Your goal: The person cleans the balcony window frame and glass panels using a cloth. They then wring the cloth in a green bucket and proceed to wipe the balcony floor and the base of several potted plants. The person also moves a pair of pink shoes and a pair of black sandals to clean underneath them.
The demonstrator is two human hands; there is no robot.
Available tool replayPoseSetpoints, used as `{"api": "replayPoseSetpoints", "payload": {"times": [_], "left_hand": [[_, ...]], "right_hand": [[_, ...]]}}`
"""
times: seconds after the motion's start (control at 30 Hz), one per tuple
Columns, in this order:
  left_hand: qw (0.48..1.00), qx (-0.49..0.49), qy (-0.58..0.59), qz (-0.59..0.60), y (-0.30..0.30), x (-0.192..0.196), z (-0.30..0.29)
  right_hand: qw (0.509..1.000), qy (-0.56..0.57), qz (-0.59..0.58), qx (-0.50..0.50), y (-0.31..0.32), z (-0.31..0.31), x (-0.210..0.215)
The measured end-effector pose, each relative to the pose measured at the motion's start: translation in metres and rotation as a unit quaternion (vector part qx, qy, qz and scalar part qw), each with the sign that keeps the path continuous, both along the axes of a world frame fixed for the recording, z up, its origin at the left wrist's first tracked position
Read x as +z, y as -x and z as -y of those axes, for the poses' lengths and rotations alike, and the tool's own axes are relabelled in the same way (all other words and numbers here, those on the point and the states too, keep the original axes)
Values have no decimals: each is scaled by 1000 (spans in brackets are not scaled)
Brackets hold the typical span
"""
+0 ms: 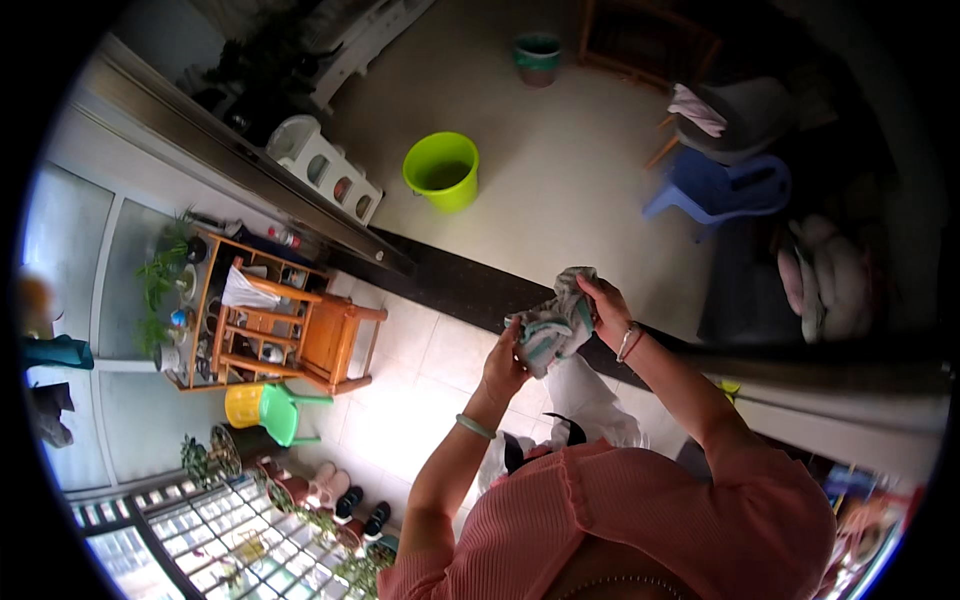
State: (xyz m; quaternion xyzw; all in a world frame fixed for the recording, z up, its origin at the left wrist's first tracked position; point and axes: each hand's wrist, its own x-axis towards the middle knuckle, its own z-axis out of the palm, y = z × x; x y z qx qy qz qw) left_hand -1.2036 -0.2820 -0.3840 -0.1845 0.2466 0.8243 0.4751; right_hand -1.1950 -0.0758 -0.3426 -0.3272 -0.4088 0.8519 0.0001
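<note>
Between my two hands hangs a crumpled cloth [552,322], greyish white with green stripes. Its lower left part is gripped by my left hand [508,364], which has a pale green bangle at the wrist. At its upper right end, my right hand [606,306] has its fingers closed on the fabric. Both arms reach forward from my body, and the cloth is held up above the doorway threshold. The cloth hides part of my fingers.
A lime green bucket [442,172] stands on the floor ahead, beside a white rack [322,168]. To the left are a wooden chair [325,340] and a small green chair [283,412]. A blue plastic stool [722,187] and a lined bin [537,60] are farther off.
</note>
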Motion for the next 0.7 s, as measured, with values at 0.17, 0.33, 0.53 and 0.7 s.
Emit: {"api": "replayPoseSetpoints", "payload": {"times": [0.17, 0.33, 0.53, 0.7], "left_hand": [[993, 111, 3, -25, 91, -9, -31], [984, 167, 55, 23, 167, 32, -52], [972, 213, 101, 6, 242, 11, -60], [956, 260, 137, 20, 315, -7, -61]], "right_hand": [[990, -17, 70, 123, 101, -37, -9], [980, -28, 83, 177, 188, -65, -4], [958, -103, 90, 254, 287, -65, -6], [951, -138, 66, 268, 375, -58, -24]]}}
